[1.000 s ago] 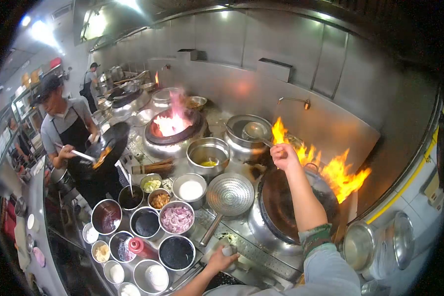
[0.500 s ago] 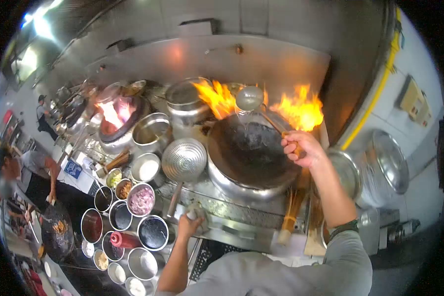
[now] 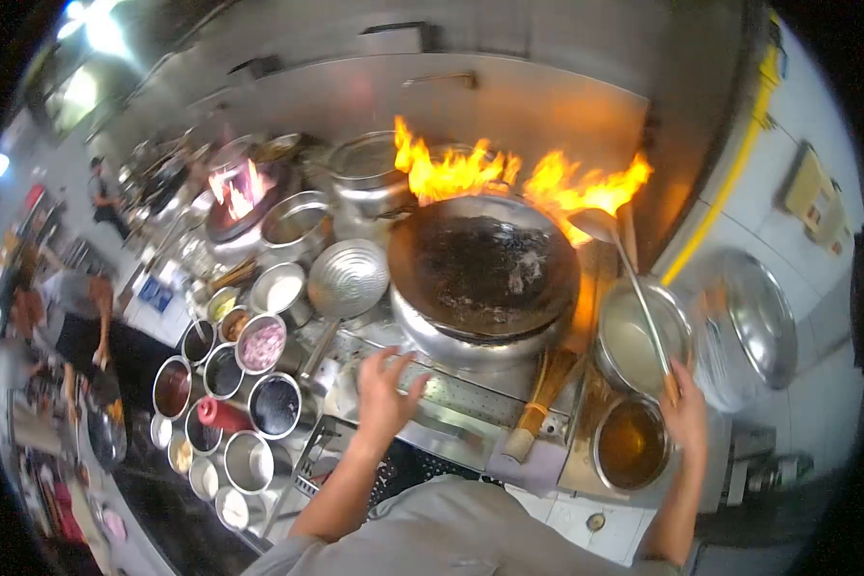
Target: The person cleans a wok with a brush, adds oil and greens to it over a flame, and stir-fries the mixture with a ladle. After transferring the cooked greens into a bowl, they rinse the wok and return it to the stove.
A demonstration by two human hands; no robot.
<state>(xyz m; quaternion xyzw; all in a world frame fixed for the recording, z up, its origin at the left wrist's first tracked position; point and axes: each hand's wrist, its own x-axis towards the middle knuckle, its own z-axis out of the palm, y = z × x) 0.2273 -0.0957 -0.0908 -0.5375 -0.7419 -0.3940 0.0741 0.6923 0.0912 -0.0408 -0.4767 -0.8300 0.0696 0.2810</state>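
Observation:
My right hand [image 3: 684,408] grips the wooden end of a long-handled ladle [image 3: 637,298]. The ladle's bowl is up by the flames at the wok's right, and its handle slants over a pot of pale liquid [image 3: 643,350]. My left hand [image 3: 386,394], fingers spread and holding nothing, hovers over the stove's front edge. Beyond it, a dark wok [image 3: 480,278] sits on its burner with a wet sheen and a whitish patch inside. Tall orange flames [image 3: 461,171] rise behind the wok. A perforated strainer [image 3: 348,278] lies left of the wok, handle toward me.
Several metal pots of ingredients stand at the left, among them chopped pink pieces [image 3: 261,344] and a red squeeze bottle [image 3: 223,415]. A bamboo brush [image 3: 540,403] and a pot of brown liquid [image 3: 632,444] are at the right. Another burner [image 3: 240,197] flames. Co-workers stand far left.
My right hand has swung the ladle from over the wok to the right and nearer me. My left hand has let go of a greyish cloth and lifted. Flames have spread behind the wok.

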